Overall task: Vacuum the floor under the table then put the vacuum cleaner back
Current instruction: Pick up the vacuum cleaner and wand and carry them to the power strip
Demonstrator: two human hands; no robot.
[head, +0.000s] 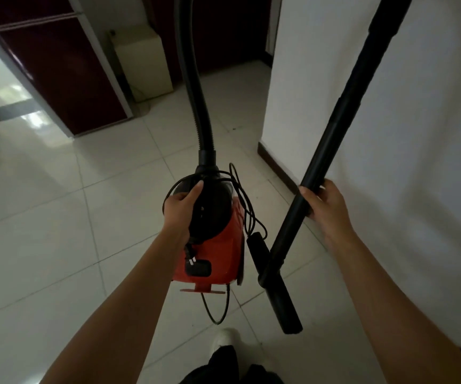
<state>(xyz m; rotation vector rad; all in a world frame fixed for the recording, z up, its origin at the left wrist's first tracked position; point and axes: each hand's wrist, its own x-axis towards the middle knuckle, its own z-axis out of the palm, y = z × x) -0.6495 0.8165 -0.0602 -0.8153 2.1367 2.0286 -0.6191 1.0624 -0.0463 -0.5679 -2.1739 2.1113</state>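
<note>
A red vacuum cleaner [225, 252] with a black top hangs above the tiled floor, held up by my left hand [180, 207], which grips its black handle together with loops of the black power cord [247, 202]. The plug [193, 261] dangles against the red body. A black hose [193, 76] rises from the top and leaves the view. My right hand [324, 206] is closed around the black wand tube [342, 112], which slants up to the right. The wand's floor nozzle [275, 284] hangs at its lower end, beside the vacuum.
Pale glossy floor tiles [57, 217] spread ahead and left. A white wall corner [265, 134] with dark skirting stands at right. Dark red cabinet panels [57, 65] and a cream box [146, 65] stand at the back. My white shoe [225, 339] shows below.
</note>
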